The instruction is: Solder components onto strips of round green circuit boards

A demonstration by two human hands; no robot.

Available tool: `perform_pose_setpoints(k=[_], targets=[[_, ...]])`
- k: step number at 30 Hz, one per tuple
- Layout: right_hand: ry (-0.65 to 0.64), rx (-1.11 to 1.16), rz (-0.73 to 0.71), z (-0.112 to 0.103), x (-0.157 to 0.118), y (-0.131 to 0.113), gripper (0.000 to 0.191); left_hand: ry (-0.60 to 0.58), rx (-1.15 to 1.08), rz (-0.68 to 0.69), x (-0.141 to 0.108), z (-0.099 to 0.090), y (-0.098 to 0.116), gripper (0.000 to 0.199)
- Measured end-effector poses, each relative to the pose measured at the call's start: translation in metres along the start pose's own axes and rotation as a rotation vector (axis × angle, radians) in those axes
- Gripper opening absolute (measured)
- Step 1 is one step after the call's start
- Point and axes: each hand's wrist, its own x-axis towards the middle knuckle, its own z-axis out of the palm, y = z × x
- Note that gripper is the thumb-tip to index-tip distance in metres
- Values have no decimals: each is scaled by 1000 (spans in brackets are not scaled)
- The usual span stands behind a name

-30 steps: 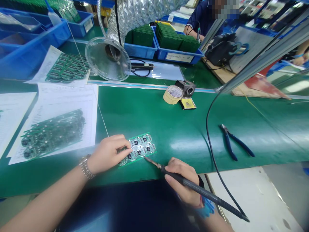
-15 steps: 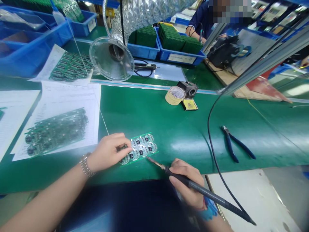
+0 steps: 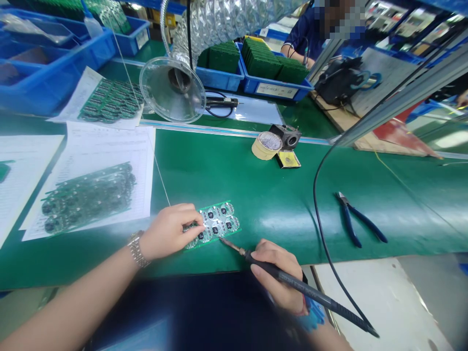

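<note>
- Green workbench (image 3: 204,170): its near edge runs just below the work, so side and forward movement has more room than movement toward the body.
- Foil exhaust duct (image 3: 234,22) with clear hood (image 3: 172,92): aimed over the bench, likely to draw off fumes; the rim is well apart from the fingers.
- Printed sheet (image 3: 109,141) under stacked circuit boards (image 3: 91,195): perhaps laid there to protect them; a strip of green surface lies along its right edge.
- Soldering iron (image 3: 303,287): held pen-like, seemingly for fine aim, by the right hand (image 3: 280,273), its fingers closed round the dark grip. The tip is at the near edge of the circuit-board panel (image 3: 219,222); contact cannot be told.
- Left hand (image 3: 173,229): thumb and fingers pinched together over the panel's left end, apparently on the solder wire (image 3: 160,173) running into it; the wire's end is hidden.
- Panel: flat on the bench between both hands, its right edge uncovered.
- Diagonal cutters (image 3: 350,223): lying right, handles spread, well apart from the iron.
- Cream tub (image 3: 263,151): beside the iron stand (image 3: 285,138), probably for reach.
</note>
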Motion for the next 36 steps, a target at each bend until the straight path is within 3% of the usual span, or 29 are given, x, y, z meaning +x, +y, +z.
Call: perform_pose_setpoints(k=[15,24,30,36], targets=[[9,12,17,0,-2,0,21,-8,13,8,3,3,1,13],[72,119,54,-2,-10,4,21,101,-23,-49,-28,-16,0,14],[-22,53,-79,14,4,-8,21,113,-4,-5,-32,-9,-1,15],[-23,20,-69,17,6,-8,19,83,29,32,-32,-2,-4,16]])
